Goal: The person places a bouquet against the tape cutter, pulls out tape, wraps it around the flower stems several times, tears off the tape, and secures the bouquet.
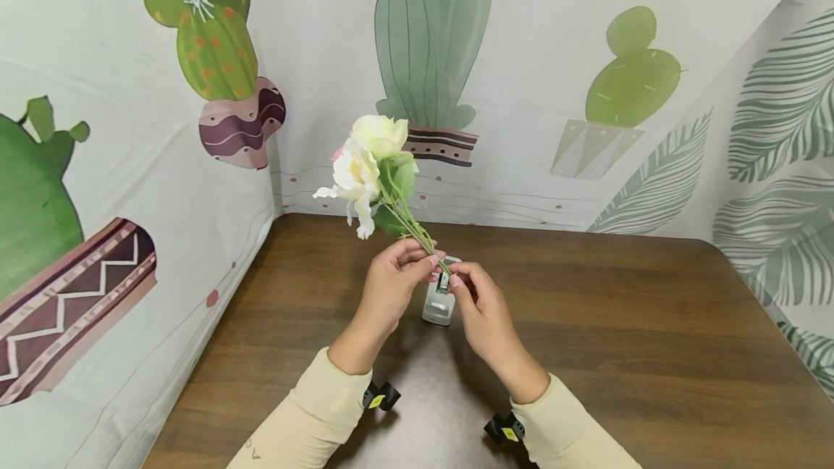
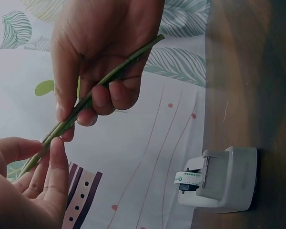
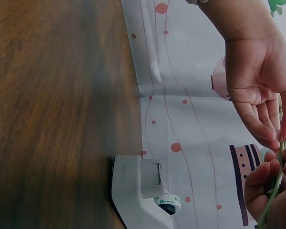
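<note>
While both hands meet above the middle of the wooden table [image 1: 586,324], they hold a small bunch of artificial flowers [image 1: 368,165] by its thin green stems [image 2: 105,81], so the white blossoms lean up and to the left, away from the person. The left hand [image 1: 391,288] pinches the stems between thumb and fingertips higher up, probably to keep them pressed together as one bundle. The right hand [image 1: 485,317] has its fingers curled around the lower end of the stems, as the left wrist view shows clearly. Just under the hands, standing on the table, is a white tape dispenser [image 1: 439,302]; its green-marked tape end [image 2: 188,177] sticks out free, and neither hand touches it. It stands close, I think, so tape can be reached easily. Behind hangs a cloth with cactus prints [image 1: 430,42].
</note>
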A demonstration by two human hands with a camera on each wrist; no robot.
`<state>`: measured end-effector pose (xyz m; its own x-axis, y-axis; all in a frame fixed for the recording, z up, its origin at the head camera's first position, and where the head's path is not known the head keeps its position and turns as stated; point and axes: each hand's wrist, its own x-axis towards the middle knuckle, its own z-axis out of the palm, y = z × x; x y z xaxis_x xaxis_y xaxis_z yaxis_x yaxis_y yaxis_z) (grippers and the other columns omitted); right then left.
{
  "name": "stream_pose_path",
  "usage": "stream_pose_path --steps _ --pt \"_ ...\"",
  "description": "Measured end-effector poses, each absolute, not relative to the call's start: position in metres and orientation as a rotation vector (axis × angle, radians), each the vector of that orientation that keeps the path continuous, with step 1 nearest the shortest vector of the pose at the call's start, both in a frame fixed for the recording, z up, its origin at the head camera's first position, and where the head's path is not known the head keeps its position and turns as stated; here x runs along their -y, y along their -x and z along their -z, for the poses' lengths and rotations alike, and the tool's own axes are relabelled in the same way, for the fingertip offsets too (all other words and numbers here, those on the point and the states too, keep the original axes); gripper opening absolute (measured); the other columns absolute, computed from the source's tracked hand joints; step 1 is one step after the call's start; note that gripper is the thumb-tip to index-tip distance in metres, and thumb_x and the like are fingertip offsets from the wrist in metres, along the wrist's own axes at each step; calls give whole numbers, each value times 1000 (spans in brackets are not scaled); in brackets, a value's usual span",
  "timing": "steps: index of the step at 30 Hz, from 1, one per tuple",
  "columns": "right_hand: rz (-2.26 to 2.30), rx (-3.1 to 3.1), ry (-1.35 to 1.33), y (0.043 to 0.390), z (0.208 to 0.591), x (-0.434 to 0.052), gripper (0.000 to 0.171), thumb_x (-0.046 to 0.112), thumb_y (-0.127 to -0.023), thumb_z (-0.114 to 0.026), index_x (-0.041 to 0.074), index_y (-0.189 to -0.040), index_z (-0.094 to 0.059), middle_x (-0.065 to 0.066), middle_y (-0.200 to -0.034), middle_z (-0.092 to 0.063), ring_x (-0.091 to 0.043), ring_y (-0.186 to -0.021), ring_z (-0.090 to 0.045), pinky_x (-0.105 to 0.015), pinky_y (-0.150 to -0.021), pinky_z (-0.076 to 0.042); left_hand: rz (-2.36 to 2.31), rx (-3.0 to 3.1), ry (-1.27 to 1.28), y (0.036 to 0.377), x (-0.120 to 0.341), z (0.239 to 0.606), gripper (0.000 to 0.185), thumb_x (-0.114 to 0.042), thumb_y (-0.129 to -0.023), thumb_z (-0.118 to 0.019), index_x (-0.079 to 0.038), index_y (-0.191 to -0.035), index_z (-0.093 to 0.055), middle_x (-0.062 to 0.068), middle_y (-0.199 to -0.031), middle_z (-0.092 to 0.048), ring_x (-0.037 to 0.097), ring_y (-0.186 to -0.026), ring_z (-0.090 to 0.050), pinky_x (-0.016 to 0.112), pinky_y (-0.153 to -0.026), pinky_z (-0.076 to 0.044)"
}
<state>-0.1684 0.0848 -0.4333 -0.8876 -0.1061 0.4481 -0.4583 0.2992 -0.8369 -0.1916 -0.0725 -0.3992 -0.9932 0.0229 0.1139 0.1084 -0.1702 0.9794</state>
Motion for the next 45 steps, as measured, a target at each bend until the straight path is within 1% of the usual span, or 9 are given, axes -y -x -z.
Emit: stream_pose_path --steps 5,8,13,18,25,30,34,40,45 --pt "-1586 2263 -505 167 433 -85 17 8 -102 -58 6 -118 -64 -6 -93 -62 -8 -78 -54 -21 -67 -47 2368 1967 175 190 71 398 23 -3 -91 -71 4 -113 -68 29 -106 -71 11 -73 -68 24 -71 -58" --pt "-1583 2254 -508 167 432 -85 17 8 -101 -59 6 -118 -64 -7 -93 -62 -8 -79 -54 -22 -67 -48 2370 1960 182 190 71 398 23 -3 -92 -70 4 -114 -68 30 -108 -70 9 -72 -68 24 -72 -59" --pt "-1572 2247 -518 166 432 -85 18 10 -101 -60 7 -118 -64 -6 -93 -63 -11 -82 -56 -23 -71 -50 2377 1960 178 190 71 398 24 -3 -92 -69 3 -115 -68 28 -109 -71 12 -76 -69 25 -73 -59" --pt "-1552 2257 -516 166 431 -85 17 9 -100 -61 6 -117 -64 -6 -93 -64 -12 -84 -59 -24 -74 -52 2415 1940 167 190 70 398 28 3 -92 -66 3 -120 -67 23 -105 -69 17 -78 -69 27 -75 -60" --pt "-1571 2298 -507 164 431 -84 17 7 -98 -64 8 -115 -61 -7 -91 -63 -12 -78 -59 -23 -66 -51 2378 1998 141 191 70 399 36 4 -92 -64 -1 -127 -67 19 -104 -67 13 -76 -64 26 -74 -59" --pt "-1573 2320 -520 164 432 -82 17 7 -97 -66 7 -113 -60 -8 -89 -64 -11 -76 -59 -23 -63 -52 2332 2054 165 190 69 398 36 1 -94 -63 -4 -129 -66 24 -105 -64 15 -78 -62 24 -73 -57" --pt "-1583 2311 -521 164 434 -82 18 8 -96 -67 6 -113 -60 -8 -89 -65 -10 -76 -59 -22 -63 -53 2301 2102 178 189 69 398 36 -4 -95 -64 -8 -131 -66 16 -101 -64 20 -83 -62 25 -75 -56" --pt "-1599 2289 -524 164 435 -82 18 8 -96 -67 6 -113 -60 -9 -88 -65 -9 -77 -60 -22 -65 -53 2297 2130 236 188 70 398 40 -5 -96 -63 -12 -135 -63 10 -98 -65 12 -81 -61 24 -74 -54" --pt "-1602 2298 -528 164 434 -83 19 9 -96 -68 5 -112 -60 -8 -89 -66 -9 -77 -62 -23 -69 -55 2294 2142 270 187 71 398 46 -2 -94 -65 -13 -138 -62 5 -93 -62 12 -80 -59 22 -74 -54"
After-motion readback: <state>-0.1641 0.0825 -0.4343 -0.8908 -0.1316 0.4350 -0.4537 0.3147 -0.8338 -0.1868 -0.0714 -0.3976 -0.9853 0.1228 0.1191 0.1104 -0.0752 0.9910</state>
